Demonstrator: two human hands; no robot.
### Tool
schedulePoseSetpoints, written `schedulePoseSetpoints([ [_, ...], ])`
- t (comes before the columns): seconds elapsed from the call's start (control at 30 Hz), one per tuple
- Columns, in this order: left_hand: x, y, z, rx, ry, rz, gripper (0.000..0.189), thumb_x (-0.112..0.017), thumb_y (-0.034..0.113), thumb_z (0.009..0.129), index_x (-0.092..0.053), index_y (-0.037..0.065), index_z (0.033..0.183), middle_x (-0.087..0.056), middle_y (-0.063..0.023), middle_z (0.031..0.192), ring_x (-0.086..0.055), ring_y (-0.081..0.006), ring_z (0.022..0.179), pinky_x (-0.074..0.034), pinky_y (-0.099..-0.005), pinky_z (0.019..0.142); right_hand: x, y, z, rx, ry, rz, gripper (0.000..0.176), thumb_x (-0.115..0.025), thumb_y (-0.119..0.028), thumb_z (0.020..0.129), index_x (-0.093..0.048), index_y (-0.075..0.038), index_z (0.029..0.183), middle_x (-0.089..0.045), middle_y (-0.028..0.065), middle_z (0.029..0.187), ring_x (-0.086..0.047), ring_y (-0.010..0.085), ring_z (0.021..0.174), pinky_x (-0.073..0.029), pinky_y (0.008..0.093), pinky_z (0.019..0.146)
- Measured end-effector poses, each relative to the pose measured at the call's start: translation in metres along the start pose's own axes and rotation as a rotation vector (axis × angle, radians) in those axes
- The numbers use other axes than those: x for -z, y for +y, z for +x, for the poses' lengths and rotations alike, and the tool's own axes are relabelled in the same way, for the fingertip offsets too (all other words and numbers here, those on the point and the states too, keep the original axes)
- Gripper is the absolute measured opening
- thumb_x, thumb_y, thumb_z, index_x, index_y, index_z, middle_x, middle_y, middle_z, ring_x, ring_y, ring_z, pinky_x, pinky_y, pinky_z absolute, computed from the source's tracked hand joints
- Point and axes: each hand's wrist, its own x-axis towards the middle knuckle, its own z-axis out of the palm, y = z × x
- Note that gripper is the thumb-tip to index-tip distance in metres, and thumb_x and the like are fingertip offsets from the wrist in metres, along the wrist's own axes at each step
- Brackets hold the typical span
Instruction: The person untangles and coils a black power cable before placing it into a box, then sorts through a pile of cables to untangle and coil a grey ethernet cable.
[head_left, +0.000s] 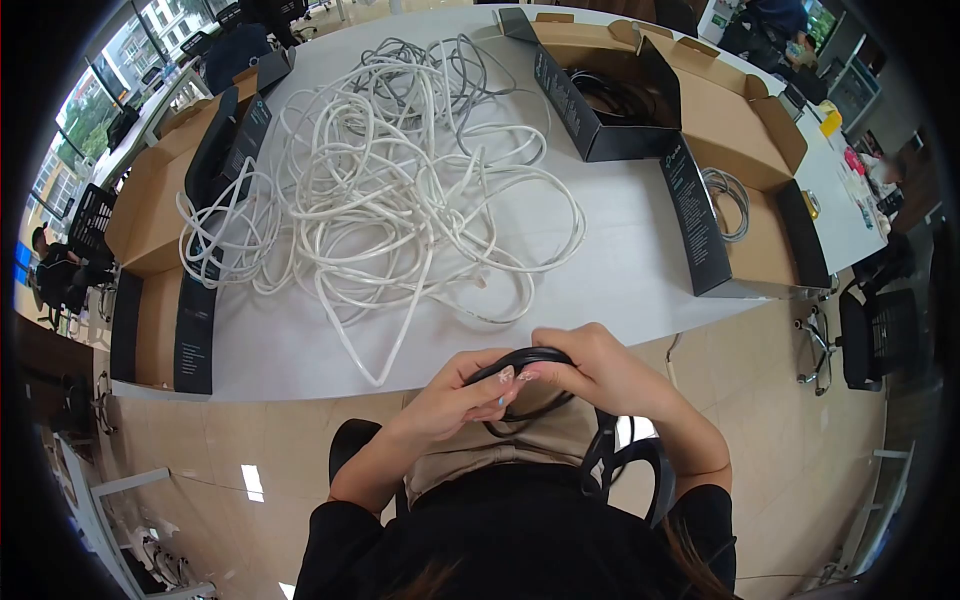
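Observation:
A coiled black cable point(535, 356) is held just off the table's front edge, above my lap. My left hand point(470, 398) closes on the coil's left side, thumb pressed on top. On its right side my right hand point(590, 370) grips the same coil, the two thumbs almost meeting. Loops of the cable hang below the hands toward my lap. Beyond them, a big tangle of white cable point(370, 200) spreads over the table, with grey cable point(400, 75) at its far end.
On the white table point(610, 250), an open black box point(610, 140) holds coiled black cable. Another open box point(700, 230) at the right holds a grey cable coil point(735, 205). Open boxes point(195, 330) line the left side. An office chair point(870, 330) stands at the right; other people sit farther off.

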Motion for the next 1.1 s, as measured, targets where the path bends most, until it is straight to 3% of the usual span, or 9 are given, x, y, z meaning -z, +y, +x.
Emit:
schedulePoseSetpoints([
  [0.2,0.0,0.0,-0.01,-0.259,-0.107,-0.073,0.061,-0.052,0.057,0.08,-0.048,-0.002,0.094,-0.039,0.0022,0.065,-0.026,-0.0031,0.047,-0.02,-0.0179,0.042,0.002,0.022,-0.002,-0.019,0.039,0.285,0.018,-0.071,-0.012,0.073,-0.056,-0.003,0.075,-0.057,-0.001,0.069,-0.049,0.0076,0.068,-0.04,0.0228,0.064],
  [0.4,0.003,0.001,-0.013,-0.358,-0.021,-0.006,0.065,-0.047,0.064,0.078,-0.046,-0.001,0.083,-0.037,0.0022,0.059,-0.024,-0.0022,0.045,-0.018,-0.0194,0.039,0.0,0.032,-0.011,0.104,0.087,0.267,0.018,-0.072,-0.015,0.073,-0.062,-0.002,0.08,-0.061,0.0024,0.069,-0.054,0.0074,0.065,-0.042,0.0214,0.062],
  [0.5,0.003,0.002,-0.009,-0.384,0.039,0.039,0.065,-0.044,0.063,0.08,-0.047,-0.002,0.08,-0.036,0.0025,0.057,-0.024,-0.0023,0.043,-0.019,-0.0195,0.039,-0.004,0.031,-0.013,-0.005,0.197,0.175,0.023,-0.071,-0.018,0.073,-0.062,0.0,0.084,-0.062,0.0042,0.065,-0.054,0.0097,0.056,-0.043,0.0224,0.057],
  [0.53,0.0,0.005,-0.009,-0.386,0.089,0.082,0.065,-0.043,0.063,0.08,-0.048,-0.002,0.079,-0.036,0.0026,0.056,-0.024,-0.0024,0.043,-0.019,-0.0195,0.039,-0.006,0.031,-0.011,0.124,0.265,0.069,0.025,-0.068,-0.021,0.076,-0.063,0.0,0.088,-0.063,0.0069,0.066,-0.054,0.0123,0.052,-0.042,0.0242,0.051],
  [0.63,0.002,0.007,-0.008,-0.356,0.127,0.098,0.065,-0.038,0.061,0.084,-0.049,-0.003,0.078,-0.035,0.0029,0.055,-0.025,-0.0029,0.043,-0.019,-0.0201,0.039,0.0,0.028,-0.013,0.029,0.207,-0.148,0.023,-0.063,-0.016,0.079,-0.062,0.002,0.093,-0.067,0.0074,0.073,-0.065,0.0156,0.066,-0.048,0.0233,0.061],
  [0.73,0.003,0.007,-0.007,-0.328,0.134,0.135,0.064,-0.032,0.055,0.09,-0.052,-0.005,0.077,-0.034,0.0031,0.053,-0.026,-0.0037,0.043,-0.02,-0.0209,0.039,0.004,0.031,-0.013,-0.063,0.13,-0.231,0.025,-0.057,-0.015,0.083,-0.061,0.002,0.102,-0.067,0.009,0.079,-0.064,0.0151,0.066,-0.048,0.0237,0.062],
  [0.83,0.0,0.001,-0.005,-0.305,0.182,0.174,0.062,-0.029,0.048,0.093,-0.053,-0.006,0.076,-0.033,0.0033,0.051,-0.026,-0.0044,0.043,-0.021,-0.0214,0.039,-0.004,0.027,-0.01,0.078,0.449,-0.149,0.024,-0.059,-0.013,0.082,-0.062,-0.004,0.104,-0.064,0.0117,0.074,-0.054,0.0177,0.049,-0.041,0.0279,0.049],
  [0.97,-0.002,-0.002,-0.003,-0.397,0.148,0.227,0.061,-0.029,0.045,0.094,-0.053,-0.005,0.072,-0.032,0.003,0.048,-0.026,-0.0048,0.041,-0.021,-0.0217,0.038,-0.002,0.024,-0.012,0.088,0.385,-0.111,0.024,-0.055,-0.007,0.082,-0.061,-0.003,0.105,-0.065,0.0104,0.076,-0.054,0.0156,0.052,-0.045,0.025,0.054],
  [1.1,-0.005,-0.005,0.0,-0.391,0.169,0.005,0.064,-0.028,0.056,0.09,-0.038,0.003,0.055,-0.028,0.0026,0.044,-0.022,-0.0062,0.033,-0.016,-0.0227,0.03,-0.003,0.028,-0.011,0.128,0.323,0.16,0.019,-0.051,-0.005,0.085,-0.061,0.003,0.099,-0.065,0.011,0.079,-0.055,0.013,0.055,-0.047,0.0249,0.057],
])
